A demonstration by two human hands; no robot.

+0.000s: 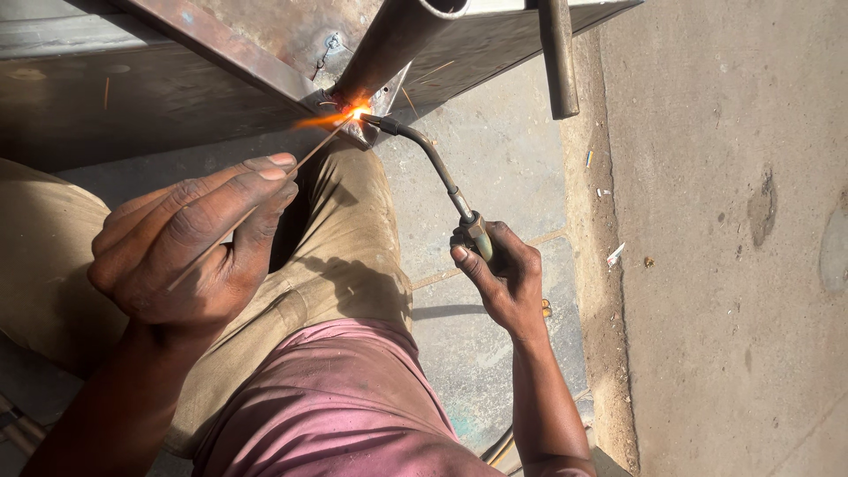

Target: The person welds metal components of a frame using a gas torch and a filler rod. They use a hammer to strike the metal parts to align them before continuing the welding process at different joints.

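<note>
My left hand (190,238) pinches a thin filler rod (314,150) that slants up to the right, its tip in a bright orange glow (356,112). My right hand (496,274) grips the handle of a gas torch (433,159), whose curved dark neck reaches up to the left and ends at the same glowing spot. The flame sits at a joint where a rusty round metal tube (393,40) meets a flat angled steel bar (221,44) on a metal frame.
A second metal pipe (558,57) hangs down at the upper right. Below lie my khaki trouser leg (344,247) and pink shirt (327,406). Concrete floor (733,265) spreads to the right, with a raised kerb strip (596,221) and small litter bits.
</note>
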